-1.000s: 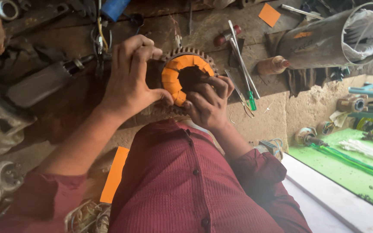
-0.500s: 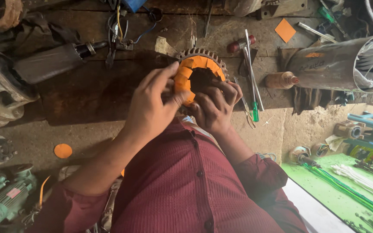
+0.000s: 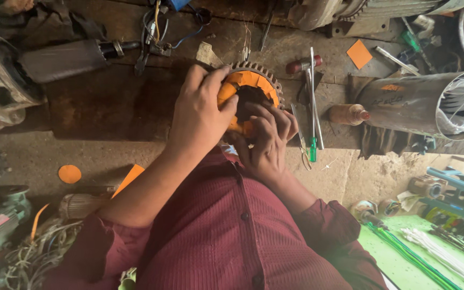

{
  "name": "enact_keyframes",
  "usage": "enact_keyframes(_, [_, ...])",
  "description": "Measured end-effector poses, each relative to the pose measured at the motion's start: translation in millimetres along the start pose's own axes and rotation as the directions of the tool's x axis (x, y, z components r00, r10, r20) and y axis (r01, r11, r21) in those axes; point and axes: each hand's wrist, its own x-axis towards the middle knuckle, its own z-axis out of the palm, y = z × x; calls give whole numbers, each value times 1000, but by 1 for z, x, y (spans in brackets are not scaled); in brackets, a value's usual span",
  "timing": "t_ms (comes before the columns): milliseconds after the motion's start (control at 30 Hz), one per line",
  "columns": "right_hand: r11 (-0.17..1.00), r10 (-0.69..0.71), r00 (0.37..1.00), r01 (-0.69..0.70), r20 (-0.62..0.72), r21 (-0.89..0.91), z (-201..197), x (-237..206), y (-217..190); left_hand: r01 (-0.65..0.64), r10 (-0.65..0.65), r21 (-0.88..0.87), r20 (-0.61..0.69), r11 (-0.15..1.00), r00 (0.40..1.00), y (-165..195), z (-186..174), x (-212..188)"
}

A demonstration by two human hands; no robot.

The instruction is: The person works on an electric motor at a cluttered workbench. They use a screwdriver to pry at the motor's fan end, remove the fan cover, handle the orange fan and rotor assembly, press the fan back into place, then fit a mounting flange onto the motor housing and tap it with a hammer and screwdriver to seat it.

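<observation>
An orange disc [image 3: 69,173] is lying on the floor at the near left, and a dark metal cylinder [image 3: 63,59] is lying farther off on the wooden bench [image 3: 108,107]. The left hand [image 3: 202,115] is curling closed over the left side of the toothed stator ring [image 3: 253,88] with orange lining, which is sitting at the bench's middle. The right hand [image 3: 267,142] is gripping the ring's near edge with fingers pressing inside, while a green-handled screwdriver [image 3: 313,115] and a large steel tube [image 3: 425,104] are lying to the right.

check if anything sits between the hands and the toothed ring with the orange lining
Nothing visible does. The left hand already grips the toothed ring at its left rim, and the right hand has its fingers inside the opening.
</observation>
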Motion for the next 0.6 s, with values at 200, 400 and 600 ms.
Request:
enact_keyframes(200, [993,-47,999,50,24,-106,-39,37,5,-29,28,-8,-109,1000,994,0,7,-5])
enact_keyframes(400, [993,89,966,-105,241,53,-28,77,32,-8,-8,-136,-115,991,993,-7,12,1])
enact_keyframes(600, [992,94,970,-112,225,66,-16,71,31,-79,93,94,-154,992,984,2,15,-11])
